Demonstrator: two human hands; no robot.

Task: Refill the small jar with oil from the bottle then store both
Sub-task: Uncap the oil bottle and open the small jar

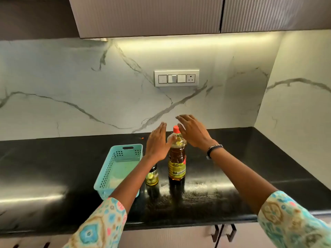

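The oil bottle (177, 156) stands upright near the middle of the black surface (232, 176), its red cap (176, 129) on and dark amber oil filling most of the body behind a yellow label. Just beside it, at its 9 o'clock and slightly nearer the person, stands the small jar (152, 177), also upright, with a dark top and yellowish oil inside; the left forearm crosses in front of its upper part, so the lid is partly hidden.

The left hand (157, 142) hovers at the bottle's 10 o'clock, fingers (162, 127) straight and held together, with the thumb reaching toward the bottle's shoulder; whether the thumb touches the plastic cannot be told. The right hand (194, 131) hangs at the bottle's 2 o'clock, its fingers straight and slightly spread, palm down, gripping nothing. A dark beaded bracelet (213, 149) sits on the right wrist. Both arms wear patterned sleeves (100, 224) in turquoise, cream and pink.

At the jar's 9 o'clock, just beside it, lies a turquoise perforated basket (109, 169) with a handle slot at its far end. Behind everything rises a white marble-veined wall carrying a switch panel (176, 78) at the bottle's 12 o'clock, with ribbed cabinets (148, 15) overhead and a light strip glowing under them.
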